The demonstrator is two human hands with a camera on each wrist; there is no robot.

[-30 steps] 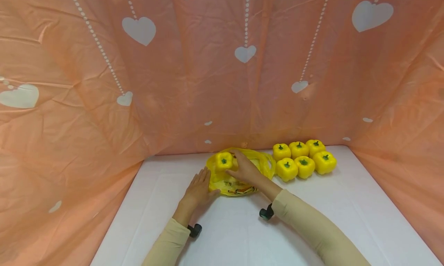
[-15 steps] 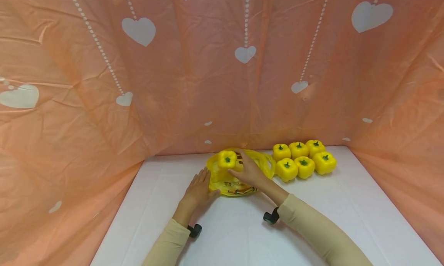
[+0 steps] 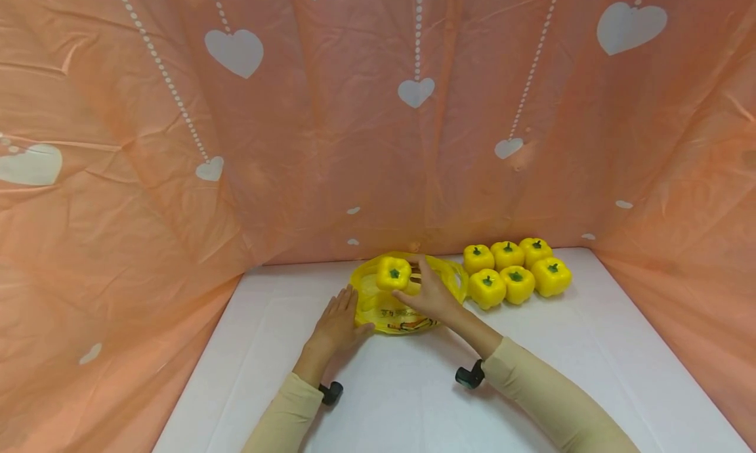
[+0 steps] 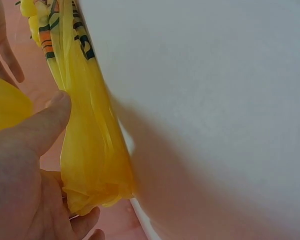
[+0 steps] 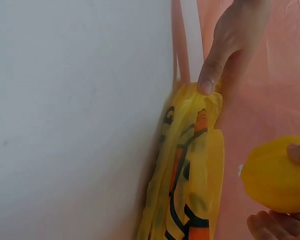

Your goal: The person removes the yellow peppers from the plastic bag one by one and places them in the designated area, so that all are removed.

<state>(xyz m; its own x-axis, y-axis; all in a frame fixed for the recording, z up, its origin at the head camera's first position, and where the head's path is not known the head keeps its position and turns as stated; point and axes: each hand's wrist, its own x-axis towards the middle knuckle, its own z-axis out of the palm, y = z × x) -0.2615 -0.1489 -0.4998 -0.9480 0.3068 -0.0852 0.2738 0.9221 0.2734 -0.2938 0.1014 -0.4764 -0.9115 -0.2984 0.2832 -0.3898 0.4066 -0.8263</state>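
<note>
A yellow plastic bag [image 3: 378, 308] with printed pictures and text lies flattened at the back middle of the table. Over it, a yellow bell pepper [image 3: 393, 273] with a green stem end is held by the right hand [image 3: 433, 295]. In the right wrist view, the thumb lies on one side of the pepper [image 5: 275, 175] and the fingers on the other. The left hand [image 3: 338, 323] rests at the bag's left edge, fingers straight and thumb out. Seen from the left wrist, its thumb [image 4: 55, 110] touches the yellow film.
Several more yellow bell peppers [image 3: 517, 285] stand in two rows right of the bag, near its handles [image 3: 458, 279]. The white table [image 3: 401, 400] is bounded by a peach curtain [image 3: 366, 144] with white hearts. A small black camera [image 3: 470, 374] sits at the right wrist.
The right hand has shifted slightly to the right, bringing the bell pepper along over the bag. The left hand and the rows of peppers stay as they were.
</note>
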